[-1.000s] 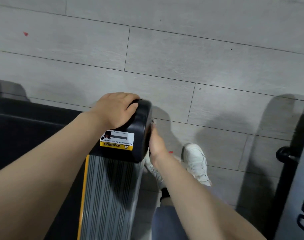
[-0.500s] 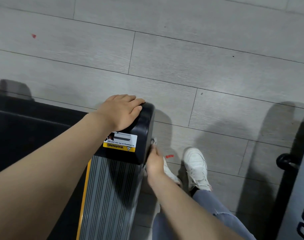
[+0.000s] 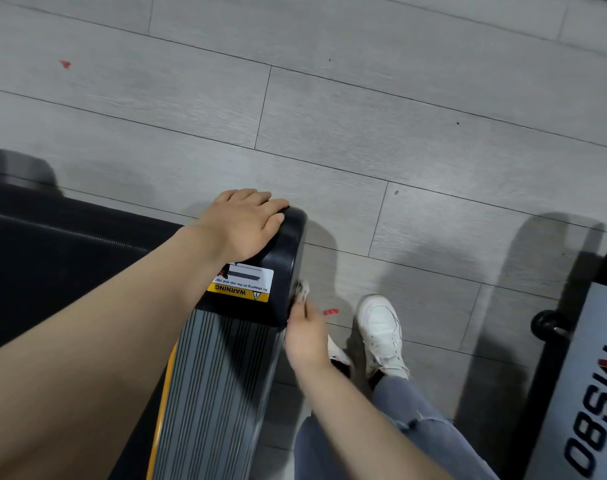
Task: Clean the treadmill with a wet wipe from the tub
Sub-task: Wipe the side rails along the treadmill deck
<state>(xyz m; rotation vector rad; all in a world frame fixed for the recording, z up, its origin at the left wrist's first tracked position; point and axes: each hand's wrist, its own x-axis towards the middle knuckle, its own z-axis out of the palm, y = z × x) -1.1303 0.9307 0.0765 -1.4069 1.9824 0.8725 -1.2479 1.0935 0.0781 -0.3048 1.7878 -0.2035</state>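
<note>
You are standing over the rear end of the treadmill, whose ribbed side rail is running away from you toward the black end cap, with the dark belt lying to its left. Beyond it the grey plank floor is filling the top of the view, and another machine's base is sitting well apart at the right edge. Your white shoe is planted on the floor just beside the rail's outer side.

Your left hand is resting on top of the end cap, fingers draped over its rounded far edge and gripping nothing separate, bracing you. Your right hand is pressing against the cap's outer side face, pinching a small crumpled wet wipe that is poking out above the fingertips and touching the black plastic.

The relation that matters: the wipe is lying on the side face that runs along the treadmill's long axis, and only your right hand is reaching it. The stroke probably needs to travel along that axis, toward the cap's rounded corner or back along the rail. The tub is not in view.
</note>
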